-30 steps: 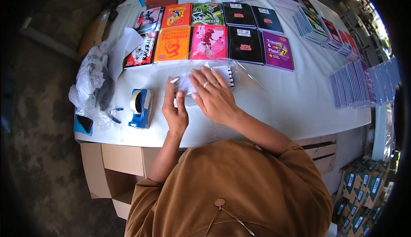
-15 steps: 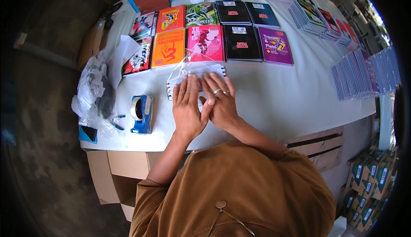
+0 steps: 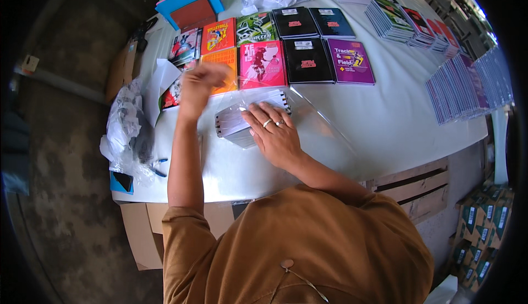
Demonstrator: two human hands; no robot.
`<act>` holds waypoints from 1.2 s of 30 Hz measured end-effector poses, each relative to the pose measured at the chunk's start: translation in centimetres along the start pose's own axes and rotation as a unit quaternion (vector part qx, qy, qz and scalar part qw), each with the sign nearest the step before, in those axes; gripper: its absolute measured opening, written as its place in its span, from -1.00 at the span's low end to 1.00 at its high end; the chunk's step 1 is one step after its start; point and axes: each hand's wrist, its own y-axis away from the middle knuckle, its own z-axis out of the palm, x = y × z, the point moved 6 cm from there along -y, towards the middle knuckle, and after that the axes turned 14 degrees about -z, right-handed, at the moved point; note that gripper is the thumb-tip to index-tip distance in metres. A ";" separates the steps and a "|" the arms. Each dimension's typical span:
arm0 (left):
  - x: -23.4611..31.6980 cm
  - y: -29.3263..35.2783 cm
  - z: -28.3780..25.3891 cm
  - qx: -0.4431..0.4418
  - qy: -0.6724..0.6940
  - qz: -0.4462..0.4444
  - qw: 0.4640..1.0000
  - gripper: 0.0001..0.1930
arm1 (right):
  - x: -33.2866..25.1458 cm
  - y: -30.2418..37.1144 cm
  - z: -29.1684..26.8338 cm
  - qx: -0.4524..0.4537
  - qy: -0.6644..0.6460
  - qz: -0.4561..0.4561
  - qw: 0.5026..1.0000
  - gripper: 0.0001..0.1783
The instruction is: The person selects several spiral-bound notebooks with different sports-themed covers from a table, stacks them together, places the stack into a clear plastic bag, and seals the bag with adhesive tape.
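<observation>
A spiral-bound stack of white pages, apparently notebooks [image 3: 234, 121], lies near the middle of the table with black binding loops at both ends. Clear plastic film [image 3: 322, 114] covers it and spreads out to the right. Flat on top of the stack rests my right hand [image 3: 278, 136], fingers stretched out, two rings on it. My left hand [image 3: 202, 81] is raised to the left of the stack, in front of an orange notebook [image 3: 226, 59]. Motion smears its fingers, and I cannot see whether they hold anything. The left forearm hides the place where the tape dispenser stood.
Beyond the stack lie rows of notebooks, among them pink [image 3: 261, 65], black [image 3: 308, 62] and purple [image 3: 351, 62] ones. Notebook piles [image 3: 459, 87] stand at the right. Crumpled plastic [image 3: 124, 122], pliers-like blue handles [image 3: 159, 166] and a cardboard box [image 3: 140, 235] are left.
My left hand has left the stack and swung up and left. My right hand stays on the stack, slightly lower. The film now spreads to the right, and the stack sits tilted.
</observation>
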 end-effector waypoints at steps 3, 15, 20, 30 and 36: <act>3.6 -0.5 -0.9 0.129 0.128 0.010 0.983 -0.68 | 0.6 0.8 0.2 0.001 -0.017 0.025 1.000 -0.56; -0.9 9.5 7.8 0.205 -0.234 0.176 0.934 -0.82 | 0.9 1.8 0.5 0.169 -0.164 -0.020 0.972 -0.68; -1.6 12.3 9.2 0.167 -0.253 0.261 0.916 -0.79 | 2.3 2.0 -0.3 0.232 -0.190 0.022 0.954 -0.64; -18.4 24.0 -16.1 0.432 -0.272 -0.322 0.797 -0.58 | 1.5 2.1 1.0 0.254 -0.102 -0.043 0.961 -0.80; -21.7 22.9 -14.1 0.099 -0.002 -0.512 0.853 -0.64 | 2.1 1.7 1.1 0.234 -0.090 -0.053 0.967 -0.79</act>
